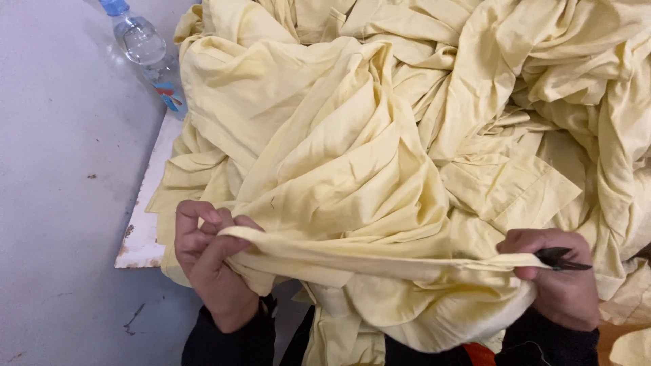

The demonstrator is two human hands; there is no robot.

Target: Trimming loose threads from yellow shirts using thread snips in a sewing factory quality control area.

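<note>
In the upper left of the frame I see one package only: a clear plastic bottle (146, 51) with a blue cap (114, 7). It lies tilted on the grey surface (61, 169), the cap toward the top edge of the frame. Its lower end goes under the edge of the pale yellow cloth (339, 149). Around its lower part there is a label (169, 97), mostly light blue with small red and white marks. I see no signs and no screens.

Pale yellow cloth (352, 156) (plain); black snips (561, 259); clear bottle (146, 51), blue cap.
</note>
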